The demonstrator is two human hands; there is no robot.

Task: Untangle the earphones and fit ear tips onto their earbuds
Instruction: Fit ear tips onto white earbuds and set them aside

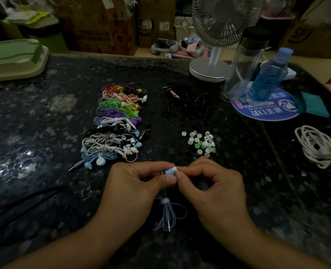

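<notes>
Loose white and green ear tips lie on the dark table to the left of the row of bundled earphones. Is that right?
Not quite. The head view shows the loose white and green ear tips on the dark table to the right of the row of bundled earphones, not the left.

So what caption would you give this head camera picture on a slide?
Both hands, left hand and right hand, press a white ear tip onto a light-blue earbud, loose ear tips and bundled earphones beyond.
</notes>
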